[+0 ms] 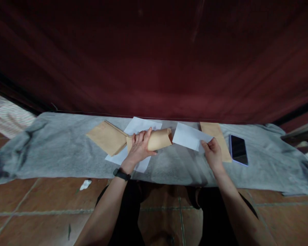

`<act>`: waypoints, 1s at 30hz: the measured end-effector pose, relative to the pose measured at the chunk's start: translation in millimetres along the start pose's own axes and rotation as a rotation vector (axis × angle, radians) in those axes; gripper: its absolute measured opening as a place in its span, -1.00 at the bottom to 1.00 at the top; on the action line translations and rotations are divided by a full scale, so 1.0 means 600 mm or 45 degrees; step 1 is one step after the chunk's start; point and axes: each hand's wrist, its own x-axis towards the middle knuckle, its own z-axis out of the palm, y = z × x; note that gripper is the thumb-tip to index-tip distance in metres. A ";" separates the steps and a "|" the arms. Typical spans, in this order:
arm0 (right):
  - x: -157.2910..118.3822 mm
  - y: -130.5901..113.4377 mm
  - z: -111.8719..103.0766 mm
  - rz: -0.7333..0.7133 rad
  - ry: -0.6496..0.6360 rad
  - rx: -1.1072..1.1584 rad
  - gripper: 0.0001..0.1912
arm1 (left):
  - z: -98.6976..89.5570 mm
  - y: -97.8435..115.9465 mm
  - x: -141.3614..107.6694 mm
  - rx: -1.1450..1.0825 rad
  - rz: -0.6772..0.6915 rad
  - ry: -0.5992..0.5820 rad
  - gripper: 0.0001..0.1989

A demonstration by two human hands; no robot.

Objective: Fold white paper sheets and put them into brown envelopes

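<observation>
On grey cloth (66, 143), my left hand (141, 147) clasps bowed brown envelope (160, 139), mouth (170, 136) gaping; my right hand (210, 152) pinches white paper (188, 136) by one end, just beside mouth. Done: envelope opened, paper in grip. Undone: paper not inside.

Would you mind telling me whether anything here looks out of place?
Yes: a white scrap lies on the tiled floor, off the near edge of the grey cloth. It looks like stray litter, though I cannot tell what it is. The brown envelope under the left hand bows upward, probably from handling.
</observation>
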 end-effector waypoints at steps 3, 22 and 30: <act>-0.001 0.002 0.002 -0.015 0.055 -0.063 -0.69 | 0.005 -0.003 0.000 0.008 0.054 -0.016 0.38; 0.010 -0.008 -0.007 0.089 -0.362 -0.177 -0.62 | 0.005 0.008 0.003 0.097 0.166 -0.008 0.27; -0.017 0.011 0.049 0.149 -0.265 -0.117 -0.72 | 0.014 0.038 0.011 0.060 0.208 -0.046 0.28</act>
